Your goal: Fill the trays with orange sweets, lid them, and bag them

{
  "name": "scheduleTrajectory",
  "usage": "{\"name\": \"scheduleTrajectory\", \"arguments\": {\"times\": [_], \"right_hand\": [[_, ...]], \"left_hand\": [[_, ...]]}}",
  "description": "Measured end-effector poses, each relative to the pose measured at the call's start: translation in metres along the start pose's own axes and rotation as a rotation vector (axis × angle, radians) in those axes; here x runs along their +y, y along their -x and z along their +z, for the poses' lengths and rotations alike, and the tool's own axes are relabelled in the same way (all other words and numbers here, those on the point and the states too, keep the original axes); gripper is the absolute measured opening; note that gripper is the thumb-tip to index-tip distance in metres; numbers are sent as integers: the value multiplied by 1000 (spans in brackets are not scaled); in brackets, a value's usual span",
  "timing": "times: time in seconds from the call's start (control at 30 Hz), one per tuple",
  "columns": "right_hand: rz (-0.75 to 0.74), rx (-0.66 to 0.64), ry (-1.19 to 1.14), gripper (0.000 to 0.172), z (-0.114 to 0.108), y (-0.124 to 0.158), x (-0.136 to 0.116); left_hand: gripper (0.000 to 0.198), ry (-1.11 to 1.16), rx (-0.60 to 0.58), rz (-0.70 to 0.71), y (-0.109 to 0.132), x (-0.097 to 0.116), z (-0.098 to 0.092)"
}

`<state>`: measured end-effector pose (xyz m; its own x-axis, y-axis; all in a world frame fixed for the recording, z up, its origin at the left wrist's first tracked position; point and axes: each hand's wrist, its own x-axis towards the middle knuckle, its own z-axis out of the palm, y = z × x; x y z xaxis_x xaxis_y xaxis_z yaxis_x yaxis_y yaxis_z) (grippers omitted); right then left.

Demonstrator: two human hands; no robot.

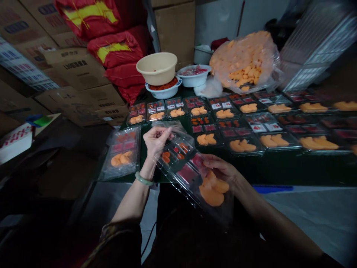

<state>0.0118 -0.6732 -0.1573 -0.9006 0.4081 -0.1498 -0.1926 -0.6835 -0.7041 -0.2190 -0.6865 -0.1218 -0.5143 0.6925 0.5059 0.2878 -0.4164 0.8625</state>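
Tilted in front of my body is a clear plastic tray (186, 174) with orange pieces, red packets and small dark-orange pieces in its compartments. A clear plastic bag (180, 130) surrounds it. My left hand (157, 139) pinches the bag's upper end, fingers curled. Along the tray's right side, my right hand (220, 167) grips it through the film near the red packet. A green bangle (144, 179) circles my left wrist. Lying flat on the table to the left is another bagged tray (122, 152) with similar contents.
Rows of filled trays (242, 144) cover the back and right of the dark green table (178, 111). Behind them stand a cream basin (156, 69), a white basin (193, 74) and a big bag of orange pieces (245, 63). Cardboard boxes (80, 70) and red sacks (122, 48) are stacked at left.
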Motion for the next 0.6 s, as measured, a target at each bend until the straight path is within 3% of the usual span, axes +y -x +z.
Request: {"name": "scheduleTrajectory", "arguments": {"times": [0.2,0.37,0.6], "right_hand": [[-57,155,96,24,-21,14,-5],[-8,144,85,57,-25,9,8],[42,93,58,74,-23,4,15]], "left_hand": [[18,-206,-292,-69,21,-13,-19],[24,-114,-263,-257,37,-23,-23],[28,-2,-325,-337,23,-17,-27]]}}
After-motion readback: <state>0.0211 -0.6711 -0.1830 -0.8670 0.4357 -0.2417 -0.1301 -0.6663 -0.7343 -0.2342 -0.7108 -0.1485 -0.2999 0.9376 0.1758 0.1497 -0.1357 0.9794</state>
